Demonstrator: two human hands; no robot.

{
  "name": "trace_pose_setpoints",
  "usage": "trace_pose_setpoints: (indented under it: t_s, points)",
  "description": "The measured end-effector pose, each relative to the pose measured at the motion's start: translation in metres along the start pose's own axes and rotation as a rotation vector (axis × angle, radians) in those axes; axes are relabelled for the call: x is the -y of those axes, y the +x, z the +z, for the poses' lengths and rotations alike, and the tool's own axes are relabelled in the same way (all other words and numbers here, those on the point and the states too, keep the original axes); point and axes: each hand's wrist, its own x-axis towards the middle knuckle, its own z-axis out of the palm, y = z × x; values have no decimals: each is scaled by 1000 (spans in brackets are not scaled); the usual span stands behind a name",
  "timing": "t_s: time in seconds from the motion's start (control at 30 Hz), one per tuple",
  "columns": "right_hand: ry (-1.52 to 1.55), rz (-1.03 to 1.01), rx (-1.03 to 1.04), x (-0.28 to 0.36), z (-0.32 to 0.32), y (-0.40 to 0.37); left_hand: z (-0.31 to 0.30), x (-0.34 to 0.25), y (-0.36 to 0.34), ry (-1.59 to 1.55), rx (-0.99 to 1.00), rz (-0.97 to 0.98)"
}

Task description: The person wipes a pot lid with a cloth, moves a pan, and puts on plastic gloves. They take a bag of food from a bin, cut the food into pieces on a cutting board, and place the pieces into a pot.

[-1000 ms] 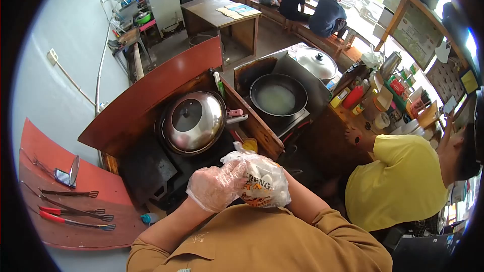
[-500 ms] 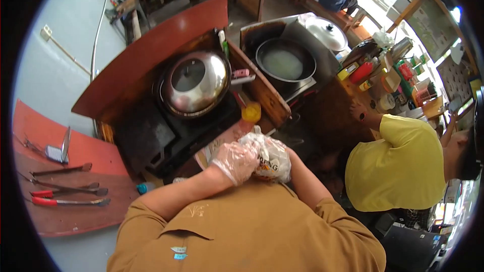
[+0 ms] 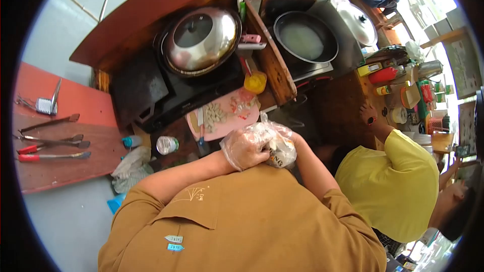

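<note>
My left hand (image 3: 245, 148), in a clear plastic glove, is closed with curled fingers against a crumpled plastic bag (image 3: 282, 155) with dark printed letters. The bag is close to my chest. My right hand (image 3: 285, 133) is closed on the bag from the other side, its fingers mostly hidden by the plastic. Beyond my hands lies a pink cutting board (image 3: 223, 130). It bears a knife (image 3: 200, 121), chopped pale pieces (image 3: 215, 113) and small red bits (image 3: 243, 105). A yellow container (image 3: 255, 82) stands at the board's far edge.
A lidded wok (image 3: 201, 40) sits on the black stove; right of it is a pan (image 3: 305, 38) holding cloudy liquid. Tongs (image 3: 55, 157) lie on the red shelf at left, a clear jar (image 3: 167, 145) nearer me. A person in a yellow shirt (image 3: 390, 186) works close at right.
The view has tilted and shifted, bringing the cutting board and jar into sight. My left fingers have curled in more tightly at the bag, which both hands keep near my chest.
</note>
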Motion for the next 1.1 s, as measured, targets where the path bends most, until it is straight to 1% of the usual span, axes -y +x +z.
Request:
trace_pose_setpoints:
  t_s: [0.03, 0.07, 0.1, 0.17, 0.2, 0.27, 0.3, 0.33, 0.37, 0.4, 0.43, 0.47, 0.5, 0.53, 0.57, 0.6, 0.63, 0.67, 0.7, 0.73, 0.77, 0.8, 0.83, 0.87, 0.9, 0.97, 1.0, 1.03, 1.07, 1.1]
  points:
    - [10, 27, 54, -1, -7, -1, 6, 0, -2, -22, -30, -5]
    - [38, 80, -22, 3, -2, -5, 9, 0, -3, 19, -33, 10]
    - [42, 74, -76, 1, -8, -7, 14, 2, -5, 19, -38, -13]
    - [9, 85, -102, 1, -13, -10, 26, 7, -9, 4, -121, 99]
    - [11, 99, -101, 2, -11, -12, 27, 5, -9, 1, -119, 88]
    - [200, 112, -61, 4, -4, -18, 24, 3, -9, 18, -116, 97]
    - [199, 118, -63, 3, -4, -21, 22, 1, -10, 34, -108, 118]
    - [220, 80, -50, 2, -4, -24, 20, 0, -12, 33, -111, 113]
    - [239, 41, -36, 2, -4, -27, 18, -1, -14, -67, -173, 12]
    - [312, 61, 52, 11, 9, -29, 14, -2, -16, -165, -234, -86]
    - [311, 60, 52, 17, 19, -32, 2, -3, -18, -125, -261, -224]
    - [323, 108, -55, 21, 28, -36, 8, 19, -29, -84, -366, -330]
    - [337, 154, -162, 21, 32, -40, 13, 34, -30, -293, -475, -569]
    - [396, 60, 32, 11, 11, -50, 19, 69, -40, -304, -517, -720]
    - [400, 49, 29, 12, 14, -53, 36, 122, -58, -190, -579, -750]
    - [546, 127, -15, 16, 22, -57, 41, 157, -68, -87, -526, -830]
    - [691, 206, -59, 17, 26, -59, 52, 190, -75, -89, -517, -825]
    - [614, 154, -170, 5, 11, -58, 63, 223, -80, 71, -435, -876]
    - [620, 142, -174, 1, 0, -56, 68, 244, -78, 230, -349, -919]
    - [573, 183, -84, -1, -10, -56, 67, 248, -67, 223, -335, -911]
    - [526, 223, 2, -2, -16, -58, 66, 246, -54, 362, -203, -945]
    - [536, 209, -12, -1, -10, -63, 70, 245, -46, 499, -68, -972]
    - [528, 186, -69, 4, 4, -70, 77, 253, -46, 486, -50, -960]
    - [519, 162, -126, 7, 12, -76, 81, 261, -47, 479, -64, -969]
    - [563, 142, -99, 8, 12, -78, 80, 261, -46, 476, -80, -977]
    - [587, 120, -213, 10, 20, -82, 75, 254, -50, 485, -80, -923]
    - [592, 103, -205, 11, 21, -84, 71, 247, -53, 529, -174, -852]
    - [544, 38, -194, 12, 22, -86, 64, 238, -53, 572, -269, -777]
    - [495, -28, -184, 13, 23, -86, 56, 228, -53, 582, -266, -756]
    - [503, -45, -174, 14, 21, -85, 46, 213, -53, 583, -274, -748]
